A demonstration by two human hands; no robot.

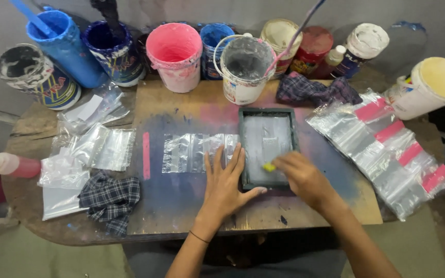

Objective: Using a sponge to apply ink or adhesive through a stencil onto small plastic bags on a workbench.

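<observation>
Your printing frame [267, 146] is a dark-edged rectangle with a pale grey mesh, lying flat on the paint-stained worktop [181, 206] over the right end of a clear plastic bag [194, 153]. Its long axis runs away from you, toward the paint buckets [243, 69]. Your left hand [226, 180] lies flat, fingers spread, against the frame's left edge. Your right hand [301, 175] has its fingers closed on a small yellow piece [269, 167] on the mesh.

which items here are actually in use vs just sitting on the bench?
In use:
left hand pressing on the framed screen
right hand holding a small yellow piece
clear plastic bag beside the frame

Lying about:
paint tubs
bag stack with pink strips
checked cloth
pink bottle
</observation>
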